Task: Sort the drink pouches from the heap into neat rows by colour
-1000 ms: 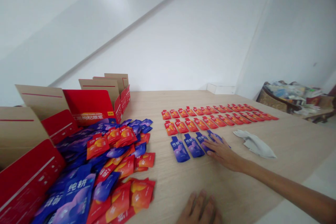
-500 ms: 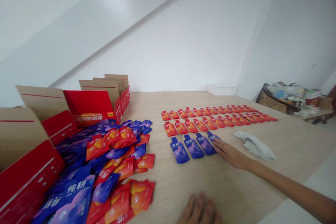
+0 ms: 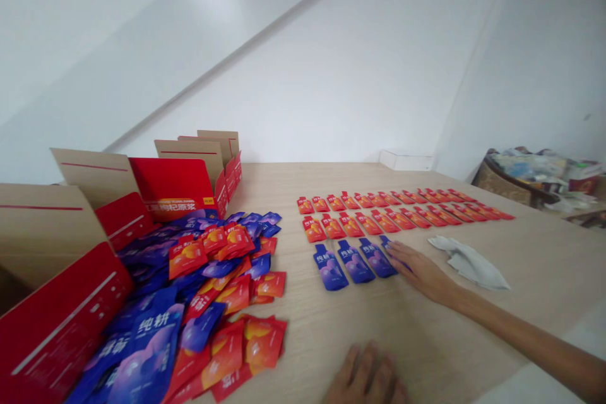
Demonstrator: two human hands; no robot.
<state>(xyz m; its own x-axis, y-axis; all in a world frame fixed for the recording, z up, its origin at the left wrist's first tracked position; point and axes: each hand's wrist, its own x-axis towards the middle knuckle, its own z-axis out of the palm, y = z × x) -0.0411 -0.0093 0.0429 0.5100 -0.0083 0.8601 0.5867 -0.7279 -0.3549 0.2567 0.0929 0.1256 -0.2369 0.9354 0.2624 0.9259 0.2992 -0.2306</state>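
My right hand [image 3: 421,273] lies flat with outstretched fingers over the rightmost blue pouch [image 3: 385,242], covering most of it. To its left, the other blue pouches [image 3: 355,264] form a short row, necks pointing away from me. Beyond them run two long rows of red pouches [image 3: 351,225]. At the bottom edge, my left hand [image 3: 365,382] is low over the table, fingers slightly apart and slightly blurred, with nothing visible in it; its wrist is out of frame.
A loose heap of mixed blue and red pouches [image 3: 237,293] fills the left of the wooden table [image 3: 303,334]. Several open red cardboard boxes [image 3: 175,180] stand behind and beside it. A crumpled pale cloth [image 3: 473,263] lies right of my right hand. A white box [image 3: 406,160] sits near the wall.
The whole view has shifted, so the table and its things appear slightly further right. My right hand stays over the rightmost blue pouch, covering a little more of it. The left hand has barely moved.
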